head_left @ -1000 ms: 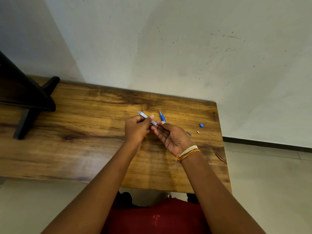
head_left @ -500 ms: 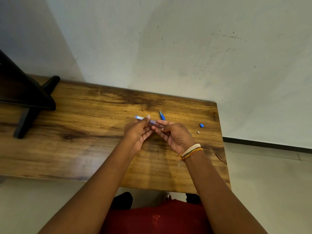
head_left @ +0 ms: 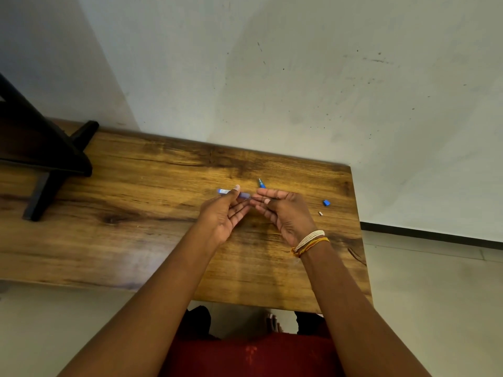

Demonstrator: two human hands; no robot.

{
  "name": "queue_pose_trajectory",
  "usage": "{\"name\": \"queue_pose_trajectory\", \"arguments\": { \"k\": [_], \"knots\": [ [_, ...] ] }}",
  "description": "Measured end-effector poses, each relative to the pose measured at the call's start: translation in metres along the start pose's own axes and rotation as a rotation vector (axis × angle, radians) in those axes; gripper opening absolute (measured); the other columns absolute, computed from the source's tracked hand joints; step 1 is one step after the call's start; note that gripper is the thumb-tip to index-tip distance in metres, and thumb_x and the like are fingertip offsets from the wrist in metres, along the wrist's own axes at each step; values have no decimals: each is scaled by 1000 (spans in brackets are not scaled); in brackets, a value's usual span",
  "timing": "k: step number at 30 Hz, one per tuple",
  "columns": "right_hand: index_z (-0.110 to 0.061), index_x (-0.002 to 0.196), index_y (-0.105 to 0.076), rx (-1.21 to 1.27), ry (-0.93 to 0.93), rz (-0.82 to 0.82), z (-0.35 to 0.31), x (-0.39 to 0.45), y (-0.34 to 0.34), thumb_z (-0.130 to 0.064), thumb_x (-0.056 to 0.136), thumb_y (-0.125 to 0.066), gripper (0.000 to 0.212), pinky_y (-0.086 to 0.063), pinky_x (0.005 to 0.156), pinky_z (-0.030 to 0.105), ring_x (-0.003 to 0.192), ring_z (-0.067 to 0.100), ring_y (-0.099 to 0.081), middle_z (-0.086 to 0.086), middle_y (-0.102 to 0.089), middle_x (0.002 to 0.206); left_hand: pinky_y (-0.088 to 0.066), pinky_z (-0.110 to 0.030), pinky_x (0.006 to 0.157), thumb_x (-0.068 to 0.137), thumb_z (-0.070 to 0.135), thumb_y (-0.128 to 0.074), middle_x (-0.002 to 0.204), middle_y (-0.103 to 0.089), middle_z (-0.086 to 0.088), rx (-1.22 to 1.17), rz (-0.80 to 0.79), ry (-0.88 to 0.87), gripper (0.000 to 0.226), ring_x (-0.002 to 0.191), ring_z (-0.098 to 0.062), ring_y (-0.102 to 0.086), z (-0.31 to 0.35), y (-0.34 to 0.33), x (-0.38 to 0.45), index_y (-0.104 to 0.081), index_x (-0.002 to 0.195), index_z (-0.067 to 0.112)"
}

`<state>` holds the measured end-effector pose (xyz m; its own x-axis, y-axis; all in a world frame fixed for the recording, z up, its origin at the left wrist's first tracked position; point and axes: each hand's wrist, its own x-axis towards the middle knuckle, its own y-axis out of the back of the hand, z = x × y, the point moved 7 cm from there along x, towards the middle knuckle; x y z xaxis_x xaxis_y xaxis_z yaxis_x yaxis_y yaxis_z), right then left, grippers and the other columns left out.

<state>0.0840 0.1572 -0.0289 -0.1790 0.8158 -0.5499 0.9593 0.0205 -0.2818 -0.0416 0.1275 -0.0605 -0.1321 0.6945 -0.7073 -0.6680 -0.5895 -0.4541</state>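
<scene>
Two hands: both held over the middle of the bench (head_left: pixel 130 240), fingertips drawn together above the wood.
Left hand (head_left: pixel 221 217): palm turned up, fingers nearly straight and cupped underneath, thumb laid on top; it pinches the pen barrel between thumb and fingers.
Right hand (head_left: pixel 287 213): fingers curled inward, tips gathered at the barrel's right end. Cannot tell whether they grip the barrel itself or a thin dark part coming out of it.
Pen barrel (head_left: pixel 225 191): translucent blue-violet tube, roughly level, off the bench surface and over its middle; the left end sticks out past the left thumb, the right end is hidden among the fingertips.
Blue tip piece (head_left: pixel 261 183): lying on the bench, closer to the bench's far edge than either hand, narrow end pointing toward that edge.
Blue cap (head_left: pixel 326 203): small, on the bench near its right edge, apart from the right hand.
White bit (head_left: pixel 320 213): tiny, on the bench near its right edge, close to the cap but not touching it; too small to identify.
Wrist threads (head_left: pixel 310 242): white and orange bands round the right wrist.
Black stand (head_left: pixel 54 161): at the bench's left end, feet resting on the wood.
</scene>
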Motion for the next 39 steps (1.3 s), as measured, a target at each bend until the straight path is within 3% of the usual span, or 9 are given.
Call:
{"name": "queue_pose_trajectory", "arguments": {
  "k": [6, 10, 15, 20, 27, 32, 36, 39],
  "knots": [
    [13, 112, -61, 37, -21, -2, 2, -1, -1, 13, 88, -53, 25, -58, 74, 23, 79, 19, -71, 19, -70, 96, -52, -33, 89, 91, 13, -60, 68, -71, -8, -4, -1, 5, 12, 79, -19, -68, -1, 1, 2, -64, 87, 2],
    [11, 105, -63, 35, 13, -1, 1, 0, 0, 9, 88, -55, 19, -58, 75, 23, 73, 16, -72, 19, -70, 93, -53, -32, 86, 90, 13, -61, 83, -69, -12, -13, -4, 10, 11, 81, -19, -68, -1, 2, 1, -64, 89, 2],
    [6, 100, -66, -61, 69, 32, -3, 1, 2, 7, 91, -54, 15, -59, 72, 21, 76, 17, -71, 17, -71, 92, -53, -32, 85, 90, 13, -61, 64, -72, -7, -43, 6, 29, 11, 77, -18, -69, -1, 3, 0, -63, 85, 3],
    [5, 107, -66, -151, 131, 82, -14, 1, 10, 2, 92, -54, 19, -58, 64, 19, 80, 19, -72, 18, -71, 96, -50, -32, 86, 91, 13, -59, 61, -71, -7, -56, 26, 33, 13, 81, -19, -67, 0, 2, -3, -62, 81, 4],
    [5, 104, -65, -23, 107, 130, -18, 0, 23, 0, 93, -55, 16, -59, 69, 23, 76, 18, -72, 15, -72, 89, -50, -29, 82, 91, 15, -60, 79, -70, -10, -33, 50, 18, 16, 81, -17, -67, 3, 6, -2, -63, 81, 3],
    [5, 105, -63, 127, 49, 134, -10, 1, 21, -1, 93, -55, 16, -59, 65, 23, 70, 17, -73, 17, -71, 88, -56, -24, 68, 91, 14, -60, 73, -73, -7, -9, 25, -17, 12, 85, -19, -68, 4, 4, -2, -63, 85, 4],
    [5, 108, -63, 138, 20, 142, -2, 5, 20, -3, 93, -56, 18, -60, 63, 22, 70, 17, -73, 18, -71, 89, -59, -23, 56, 92, 11, -58, 93, -71, -17, 111, 84, -122, 19, 70, -18, -72, 12, 7, -3, -56, 109, 1],
    [6, 108, -63, 128, 8, 158, 3, 6, 21, -3, 94, -55, 19, -59, 60, 21, 69, 17, -72, 18, -71, 88, -60, -27, 61, 96, 9, -50, 102, -67, -25, 144, 105, -119, 20, 74, -22, -70, 11, 6, -6, -49, 116, 5]
  ]
}}
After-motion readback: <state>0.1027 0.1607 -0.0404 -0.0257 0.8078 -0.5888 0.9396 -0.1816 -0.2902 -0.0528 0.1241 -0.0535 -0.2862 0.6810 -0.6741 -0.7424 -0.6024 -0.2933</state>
